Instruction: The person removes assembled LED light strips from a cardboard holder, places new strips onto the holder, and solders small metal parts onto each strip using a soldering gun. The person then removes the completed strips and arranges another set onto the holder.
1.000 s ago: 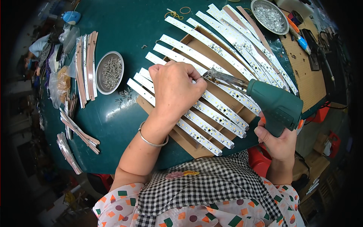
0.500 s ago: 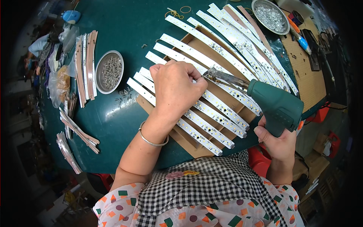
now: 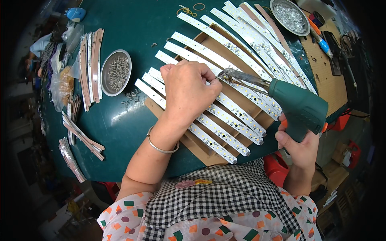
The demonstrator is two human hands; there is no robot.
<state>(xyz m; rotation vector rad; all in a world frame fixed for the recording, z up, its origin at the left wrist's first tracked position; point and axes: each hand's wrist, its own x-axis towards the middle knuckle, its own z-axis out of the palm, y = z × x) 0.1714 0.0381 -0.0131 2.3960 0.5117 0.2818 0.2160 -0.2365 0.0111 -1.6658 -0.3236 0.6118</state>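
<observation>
Several white LED strips [image 3: 237, 112] lie side by side across a shallow cardboard box [image 3: 161, 120]. Above them, my left hand [image 3: 188, 86] is closed in a pinch, its fingertips beside the soldering gun's tip; whatever it holds is too small or hidden to name. A bangle circles that wrist. My right hand [image 3: 299, 146] grips the handle of a green pistol-shaped soldering gun [image 3: 301, 102]. The gun's dark, crusted nozzle points left over the strips and ends close to my left fingers.
To the left stands a metal bowl [image 3: 116, 72] of small metal parts, some spilled beside it. Bundles of strips [image 3: 91, 66] lie further left. At the back right are a bowl of clear pieces [image 3: 289, 18] and a cardboard sheet [image 3: 327, 76] with tools.
The soldering gun and my right hand have shifted slightly to the right. My left hand keeps its pinch in nearly the same place.
</observation>
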